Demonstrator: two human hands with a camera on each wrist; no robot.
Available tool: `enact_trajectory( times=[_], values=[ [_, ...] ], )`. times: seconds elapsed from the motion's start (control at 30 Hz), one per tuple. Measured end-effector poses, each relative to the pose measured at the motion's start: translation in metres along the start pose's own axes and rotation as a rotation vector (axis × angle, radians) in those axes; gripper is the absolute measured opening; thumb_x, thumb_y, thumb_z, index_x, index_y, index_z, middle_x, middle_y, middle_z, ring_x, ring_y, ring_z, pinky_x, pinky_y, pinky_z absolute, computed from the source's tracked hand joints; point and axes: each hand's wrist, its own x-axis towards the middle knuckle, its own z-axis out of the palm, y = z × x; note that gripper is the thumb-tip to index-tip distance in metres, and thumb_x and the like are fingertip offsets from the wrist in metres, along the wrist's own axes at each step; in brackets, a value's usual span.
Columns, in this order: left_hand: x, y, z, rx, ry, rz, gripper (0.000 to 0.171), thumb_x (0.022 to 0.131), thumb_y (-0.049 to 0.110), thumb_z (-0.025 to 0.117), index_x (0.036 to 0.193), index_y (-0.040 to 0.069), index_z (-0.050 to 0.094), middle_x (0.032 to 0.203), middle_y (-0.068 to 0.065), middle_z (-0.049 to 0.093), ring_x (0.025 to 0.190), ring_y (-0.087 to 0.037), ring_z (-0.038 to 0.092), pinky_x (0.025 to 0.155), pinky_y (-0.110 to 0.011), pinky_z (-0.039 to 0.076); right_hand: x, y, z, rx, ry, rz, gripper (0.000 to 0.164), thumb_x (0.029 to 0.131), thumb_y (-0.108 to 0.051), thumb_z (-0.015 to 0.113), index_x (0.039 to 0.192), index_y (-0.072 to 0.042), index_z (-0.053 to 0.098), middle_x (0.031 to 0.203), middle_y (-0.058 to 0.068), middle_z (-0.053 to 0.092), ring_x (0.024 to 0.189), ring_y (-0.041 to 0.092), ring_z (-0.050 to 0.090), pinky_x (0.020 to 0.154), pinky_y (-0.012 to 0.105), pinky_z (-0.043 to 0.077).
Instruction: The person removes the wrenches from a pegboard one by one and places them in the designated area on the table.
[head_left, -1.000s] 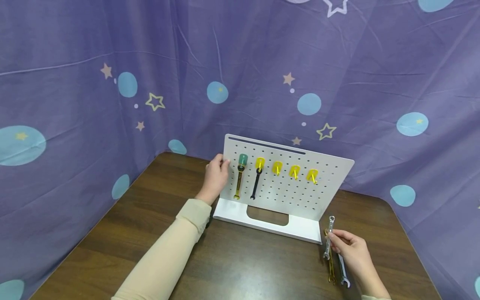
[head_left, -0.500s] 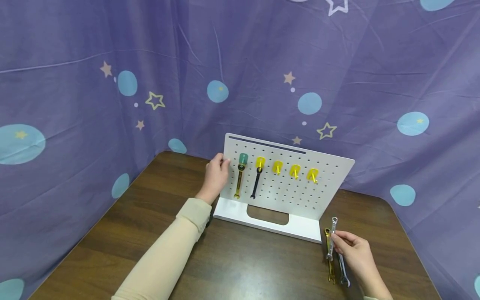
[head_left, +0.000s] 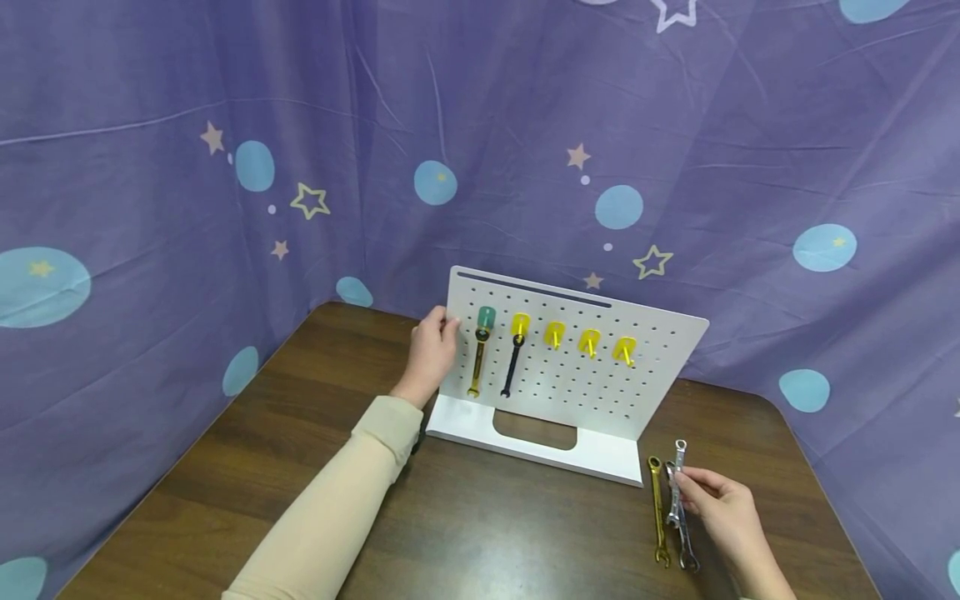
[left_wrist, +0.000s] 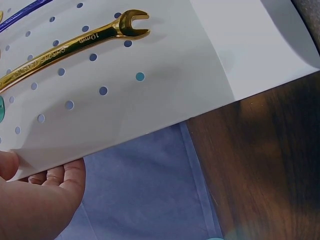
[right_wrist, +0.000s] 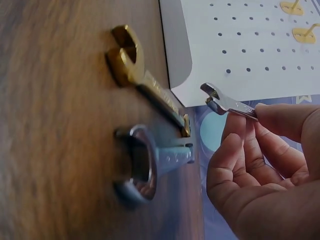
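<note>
My left hand (head_left: 430, 354) grips the left edge of a white pegboard stand (head_left: 570, 392), thumb in front and fingers behind in the left wrist view. A gold wrench (left_wrist: 65, 49) marked 10mm hangs from the green hook (head_left: 486, 317) beside that hand. Next to it a dark blue wrench (head_left: 513, 367) hangs from a yellow hook (head_left: 521, 325). At the right, my right hand (head_left: 723, 508) pinches a small silver wrench (head_left: 677, 483) between thumb and fingers, ring end up. Below it on the table lie another gold wrench (head_left: 657, 512) and a larger silver wrench (right_wrist: 145, 165).
Three more yellow hooks, the middle one (head_left: 589, 342) among them, stick out of the board with nothing on them. The stand's base (head_left: 611, 457) has a cutout and rests on the brown wooden table (head_left: 480, 525). A purple curtain (head_left: 510, 125) surrounds the back and sides.
My right hand has moved a little to the right and down with the small silver wrench, uncovering the gold wrench on the table. The left hand keeps its grip on the board.
</note>
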Motion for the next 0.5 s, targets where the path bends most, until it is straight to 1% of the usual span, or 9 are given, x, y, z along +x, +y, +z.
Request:
enact_trajectory(
  times=[0.13,0.33,0.5],
  values=[
    [0.000,0.001,0.000,-0.001,-0.003,-0.005,0.014,0.107,0.012,0.054,0.104,-0.001,0.060,0.091,-0.017,0.065,0.084,-0.030,0.062,0.073,-0.044,0.053,0.000,0.005,-0.003,-0.018,0.004,0.004,0.036,0.098,-0.013,0.071,0.118,0.017,0.064,0.095,0.015,0.073,0.076,0.011,0.067,0.067,0.026,0.057],
    [0.000,0.003,-0.001,-0.006,-0.010,-0.009,0.014,0.107,0.012,0.054,0.104,-0.001,0.059,0.089,-0.017,0.063,0.083,-0.030,0.060,0.072,-0.043,0.052,-0.001,0.008,-0.007,-0.043,0.010,-0.015,0.033,0.098,-0.010,0.070,0.115,0.018,0.065,0.091,0.016,0.072,0.071,0.011,0.065,0.064,0.026,0.056],
    [-0.001,0.003,-0.001,-0.002,-0.011,-0.009,0.015,0.107,0.012,0.054,0.104,-0.001,0.059,0.090,-0.017,0.064,0.083,-0.030,0.061,0.072,-0.043,0.052,-0.002,0.009,-0.012,-0.088,0.001,0.007,0.034,0.097,-0.011,0.071,0.115,0.017,0.065,0.086,0.013,0.071,0.070,0.011,0.064,0.063,0.026,0.056]
  ],
)
